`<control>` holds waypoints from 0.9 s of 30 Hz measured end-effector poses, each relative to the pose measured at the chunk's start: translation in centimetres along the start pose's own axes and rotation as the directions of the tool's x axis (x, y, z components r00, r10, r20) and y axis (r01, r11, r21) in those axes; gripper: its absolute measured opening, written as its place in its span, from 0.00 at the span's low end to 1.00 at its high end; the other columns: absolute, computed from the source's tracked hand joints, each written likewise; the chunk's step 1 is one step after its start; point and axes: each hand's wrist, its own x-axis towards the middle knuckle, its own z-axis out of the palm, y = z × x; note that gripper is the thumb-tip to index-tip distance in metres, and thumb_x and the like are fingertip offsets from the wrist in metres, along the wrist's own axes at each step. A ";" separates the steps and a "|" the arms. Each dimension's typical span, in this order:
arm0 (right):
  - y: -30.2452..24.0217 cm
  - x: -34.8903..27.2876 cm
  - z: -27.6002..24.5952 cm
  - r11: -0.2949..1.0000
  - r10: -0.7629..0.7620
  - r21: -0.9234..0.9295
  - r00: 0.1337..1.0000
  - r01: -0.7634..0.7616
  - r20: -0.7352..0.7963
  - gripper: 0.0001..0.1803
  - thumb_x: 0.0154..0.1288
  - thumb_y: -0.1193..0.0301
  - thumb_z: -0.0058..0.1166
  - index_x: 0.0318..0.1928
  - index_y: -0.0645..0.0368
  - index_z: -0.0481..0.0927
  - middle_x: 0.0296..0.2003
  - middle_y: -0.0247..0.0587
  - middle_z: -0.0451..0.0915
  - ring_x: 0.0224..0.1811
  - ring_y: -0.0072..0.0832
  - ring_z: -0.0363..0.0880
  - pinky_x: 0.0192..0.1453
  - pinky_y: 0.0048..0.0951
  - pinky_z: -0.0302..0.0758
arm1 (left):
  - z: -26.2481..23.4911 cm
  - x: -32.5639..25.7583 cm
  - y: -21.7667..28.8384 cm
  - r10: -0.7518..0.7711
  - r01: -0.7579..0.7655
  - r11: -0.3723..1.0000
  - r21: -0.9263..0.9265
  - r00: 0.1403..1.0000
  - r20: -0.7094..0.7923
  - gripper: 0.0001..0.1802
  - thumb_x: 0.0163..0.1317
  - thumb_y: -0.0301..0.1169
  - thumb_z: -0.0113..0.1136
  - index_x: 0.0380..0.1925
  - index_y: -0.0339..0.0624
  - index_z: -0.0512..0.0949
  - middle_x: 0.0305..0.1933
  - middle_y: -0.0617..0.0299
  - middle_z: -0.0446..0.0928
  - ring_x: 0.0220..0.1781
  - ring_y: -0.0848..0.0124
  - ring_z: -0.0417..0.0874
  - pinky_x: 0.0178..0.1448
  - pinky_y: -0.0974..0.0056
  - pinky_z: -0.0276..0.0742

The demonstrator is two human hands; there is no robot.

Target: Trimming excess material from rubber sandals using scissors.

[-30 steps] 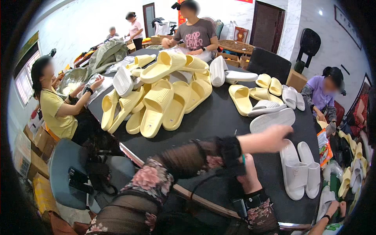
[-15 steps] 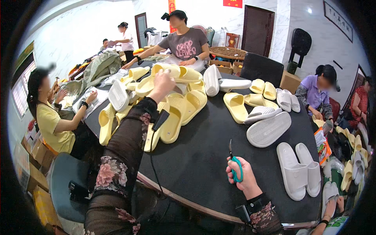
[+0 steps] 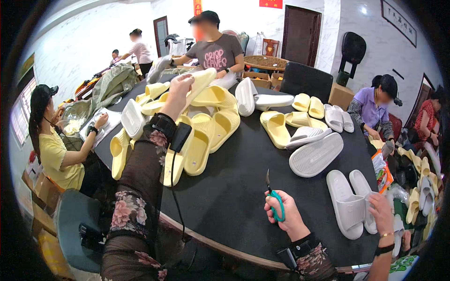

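Note:
My left hand reaches over the pile and grips a pale yellow slipper, raised and tilted above the others. Below and around it lie several yellow slippers, some overlapping, with a white slipper at the pile's left side. Closer to me, my right hand is closed around teal-handled scissors, their narrow dark blades pointing away from me. To the right of the scissors, a grey-white slipper lies sole up. Beyond it rest a pair of white slippers, touched by another person's hand.
The black table curves along its near edge. From my left wrist a black cable hangs over that edge. A chair stands at the left. Other people work around the table, and more slippers are heaped at the right.
My left hand has lifted a yellow slipper off the pile. A person's hand has come to the white pair at right. The person opposite now holds a grey item. My right hand keeps the scissors.

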 end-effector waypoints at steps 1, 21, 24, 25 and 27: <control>-0.4 -0.6 -0.7 1.000 -0.013 -0.013 0.999 0.012 -0.050 0.10 0.62 0.71 0.54 0.42 0.60 0.73 0.23 0.32 0.74 0.18 0.15 0.71 0.16 0.17 0.68 | 2.0 -0.4 0.7 0.070 -0.057 0.984 -0.172 0.995 0.071 0.20 0.56 0.29 0.56 0.47 0.28 0.76 0.39 0.55 0.79 0.37 0.70 0.78 0.42 0.68 0.74; -0.6 -0.8 -1.1 0.994 -0.078 0.061 0.982 0.089 -0.173 0.14 0.62 0.68 0.55 0.45 0.59 0.71 0.24 0.33 0.73 0.18 0.18 0.70 0.16 0.20 0.66 | 3.4 -12.1 11.5 0.044 -0.081 0.995 0.057 0.879 0.475 0.16 0.53 0.17 0.52 0.44 0.31 0.74 0.38 0.64 0.75 0.37 0.79 0.74 0.42 0.75 0.71; -0.7 -0.8 -1.3 0.979 -0.164 0.081 0.954 0.190 -0.249 0.13 0.62 0.68 0.55 0.45 0.58 0.71 0.24 0.34 0.73 0.18 0.17 0.70 0.15 0.20 0.66 | 3.7 -17.1 11.1 -0.115 -0.026 0.970 0.242 0.828 0.549 0.16 0.52 0.19 0.53 0.44 0.32 0.74 0.33 0.68 0.72 0.34 0.82 0.71 0.38 0.75 0.68; -0.6 -0.7 -1.2 0.978 -0.160 0.091 0.955 0.187 -0.250 0.13 0.62 0.68 0.55 0.45 0.58 0.71 0.24 0.34 0.73 0.18 0.17 0.70 0.15 0.20 0.66 | 3.3 -18.4 10.8 -0.178 -0.031 0.938 0.345 0.811 0.557 0.16 0.52 0.19 0.54 0.44 0.33 0.74 0.33 0.69 0.72 0.33 0.84 0.70 0.37 0.76 0.67; -0.7 -0.8 -1.4 0.973 -0.172 0.102 0.944 0.208 -0.282 0.13 0.62 0.68 0.55 0.45 0.58 0.71 0.24 0.34 0.73 0.18 0.17 0.70 0.15 0.20 0.66 | 3.2 -20.2 8.0 -0.206 -0.069 0.908 0.412 0.783 0.587 0.15 0.53 0.20 0.54 0.43 0.37 0.74 0.29 0.73 0.69 0.30 0.85 0.67 0.33 0.76 0.65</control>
